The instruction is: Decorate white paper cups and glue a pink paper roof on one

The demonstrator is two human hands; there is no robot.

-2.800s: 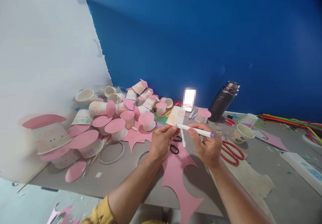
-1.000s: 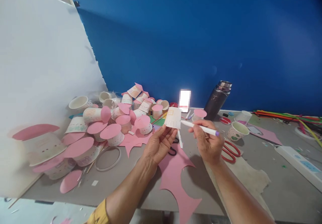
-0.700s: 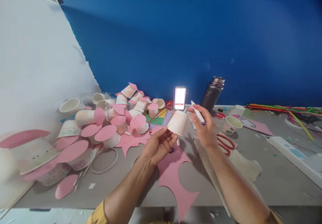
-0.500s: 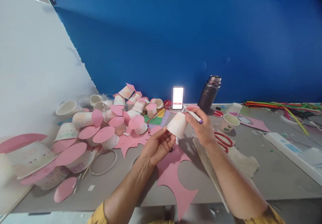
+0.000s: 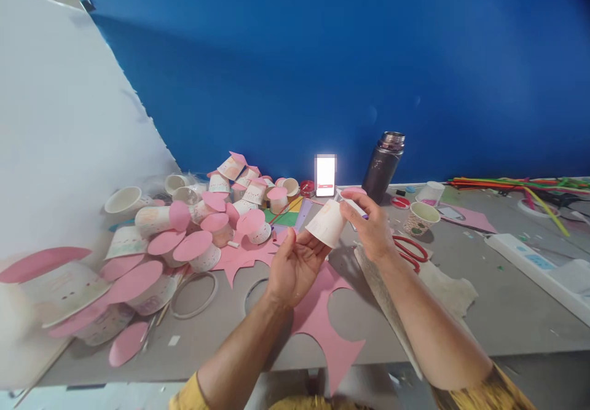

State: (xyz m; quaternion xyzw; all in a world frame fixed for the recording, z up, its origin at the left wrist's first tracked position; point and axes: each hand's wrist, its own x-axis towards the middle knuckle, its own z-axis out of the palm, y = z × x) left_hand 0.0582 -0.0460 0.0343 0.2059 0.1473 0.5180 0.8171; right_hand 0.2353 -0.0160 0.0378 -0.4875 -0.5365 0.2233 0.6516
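A white paper cup (image 5: 325,224) hangs upside down and tilted over the table, in front of me. My right hand (image 5: 371,228) pinches it near its base, with a white marker (image 5: 360,206) with a purple end also in the fingers, partly hidden. My left hand (image 5: 295,270) is below the cup, palm up, thumb apart and fingers stretched under the rim, which they seem to touch. Beneath my hands lies a pink paper sheet (image 5: 318,330) with round cut-outs.
Paper cups with pink discs (image 5: 192,247) crowd the left. A lit phone (image 5: 325,176) and a dark thermos (image 5: 383,167) stand at the back. Rightward are red-handled scissors (image 5: 410,249), a patterned cup (image 5: 421,218), a cloth (image 5: 445,290) and a power strip (image 5: 530,268).
My left thumb and fingers have loosened from the cup, and the palm has turned up. The cup has been turned, so its orange drawing has left view. My right hand still holds the marker.
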